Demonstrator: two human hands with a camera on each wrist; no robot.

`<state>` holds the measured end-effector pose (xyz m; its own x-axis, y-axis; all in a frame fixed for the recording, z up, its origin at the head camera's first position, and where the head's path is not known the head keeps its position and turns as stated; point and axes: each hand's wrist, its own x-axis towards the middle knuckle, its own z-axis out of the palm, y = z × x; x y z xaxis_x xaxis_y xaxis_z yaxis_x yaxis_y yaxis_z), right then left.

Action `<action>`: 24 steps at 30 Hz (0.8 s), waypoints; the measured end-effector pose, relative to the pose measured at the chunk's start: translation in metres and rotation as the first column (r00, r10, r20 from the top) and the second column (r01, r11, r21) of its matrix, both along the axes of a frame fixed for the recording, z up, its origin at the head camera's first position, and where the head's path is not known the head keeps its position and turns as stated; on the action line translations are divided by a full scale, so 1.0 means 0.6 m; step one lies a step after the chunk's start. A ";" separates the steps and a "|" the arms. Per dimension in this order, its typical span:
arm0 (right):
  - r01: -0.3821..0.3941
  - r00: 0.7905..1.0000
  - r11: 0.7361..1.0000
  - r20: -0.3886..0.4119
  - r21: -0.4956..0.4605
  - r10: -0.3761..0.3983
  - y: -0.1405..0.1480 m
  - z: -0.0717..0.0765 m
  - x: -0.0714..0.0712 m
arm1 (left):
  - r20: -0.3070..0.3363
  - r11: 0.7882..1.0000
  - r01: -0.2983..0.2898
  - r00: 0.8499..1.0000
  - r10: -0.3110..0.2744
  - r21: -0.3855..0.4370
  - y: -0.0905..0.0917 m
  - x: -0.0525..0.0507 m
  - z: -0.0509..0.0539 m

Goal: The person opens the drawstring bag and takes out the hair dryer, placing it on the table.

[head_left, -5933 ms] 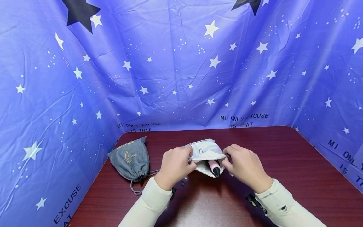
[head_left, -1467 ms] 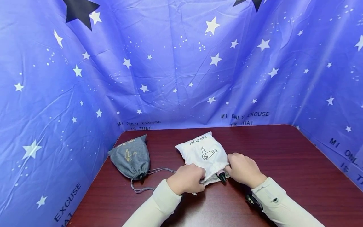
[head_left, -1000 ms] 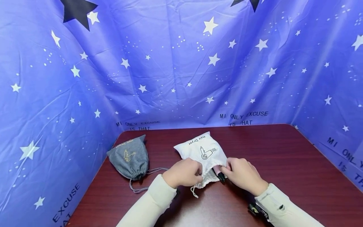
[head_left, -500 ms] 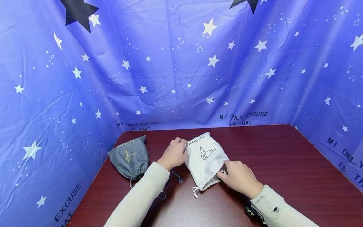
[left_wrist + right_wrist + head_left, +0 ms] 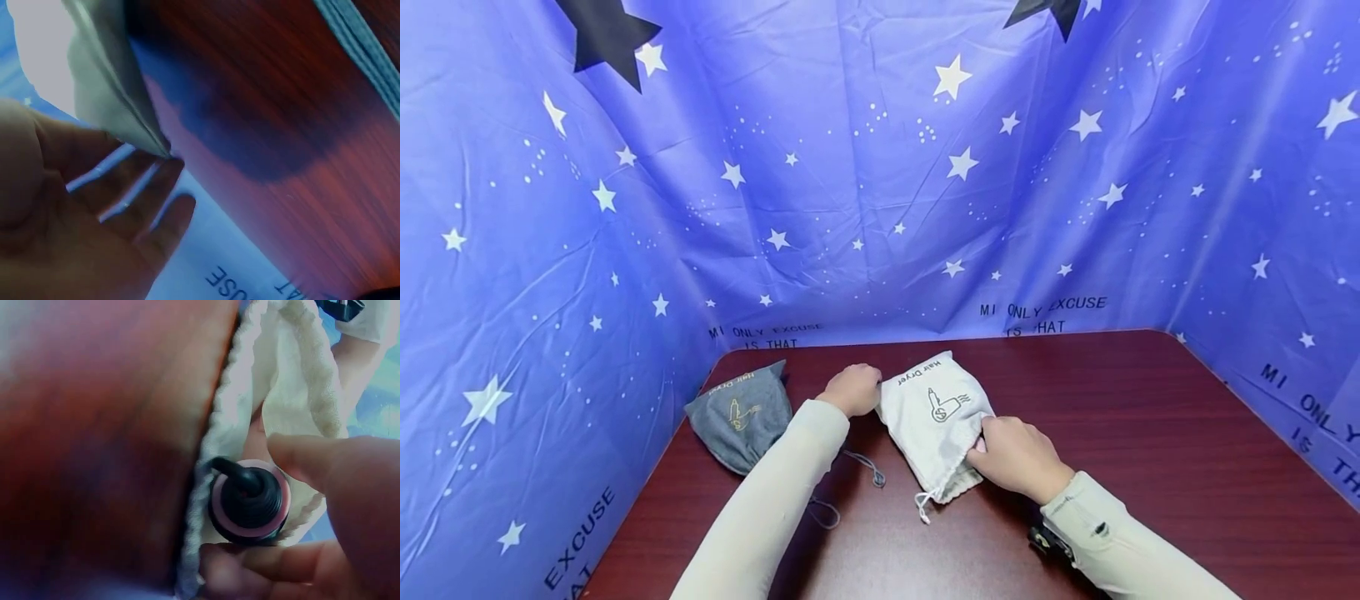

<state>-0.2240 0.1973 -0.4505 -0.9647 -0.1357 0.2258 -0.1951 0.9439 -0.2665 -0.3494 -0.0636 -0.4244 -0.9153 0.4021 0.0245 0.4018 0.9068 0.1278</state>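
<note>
A white drawstring bag (image 5: 925, 433) printed "Hair Dryer" lies on the table, mouth towards me. My left hand (image 5: 853, 390) pinches its far left corner; in the left wrist view the bag's corner (image 5: 128, 94) comes between thumb and fingertips. My right hand (image 5: 1021, 457) reaches into the mouth from the right. In the right wrist view its thumb (image 5: 306, 456) and fingers grip the pink handle end of the hair dryer (image 5: 250, 503), where a black cord stub sticks out. The rest of the dryer is hidden in the bag.
A grey drawstring bag (image 5: 730, 425) with the same print lies at the left, partly behind my left sleeve (image 5: 767, 492). Its grey cord (image 5: 868, 467) trails towards the white bag. A starry blue curtain (image 5: 865, 167) surrounds the dark red table (image 5: 1150, 433).
Earlier both hands held the bag's mouth; my left hand has since let go there and moved to the far left corner. My right hand has reached deeper, covering the handle in the head view.
</note>
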 end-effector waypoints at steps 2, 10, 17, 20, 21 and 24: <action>0.010 0.999 1.000 0.030 0.013 -0.011 -0.001 0.000 -0.003 | 0.039 1.000 0.015 0.999 -0.015 -0.003 -0.004 -0.006 -0.003; -0.007 0.990 0.998 0.138 0.057 -0.001 -0.012 0.008 -0.029 | 0.135 0.999 0.039 0.990 -0.040 0.009 -0.017 -0.012 0.011; -0.027 0.980 0.995 0.197 0.097 0.007 -0.015 0.004 -0.052 | 0.262 0.995 0.045 0.963 -0.068 0.093 -0.033 -0.010 0.022; -0.049 0.978 0.994 0.204 0.099 0.028 -0.011 0.002 -0.059 | 0.263 0.994 0.013 0.964 -0.040 0.105 -0.034 -0.013 0.019; -0.063 0.978 0.993 0.202 0.103 0.042 -0.009 0.001 -0.060 | 0.261 0.994 0.007 0.965 -0.035 0.108 -0.033 -0.013 0.018; -0.107 0.979 0.988 0.184 0.113 0.085 -0.001 -0.003 -0.063 | 0.250 0.994 0.004 0.968 -0.030 0.107 -0.028 -0.012 0.015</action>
<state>-0.2620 0.1969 -0.4526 -0.9689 -0.2457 0.0281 -0.2465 0.9504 -0.1898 -0.3565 -0.0804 -0.4156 -0.8905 0.4251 -0.1622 0.3601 0.8763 0.3200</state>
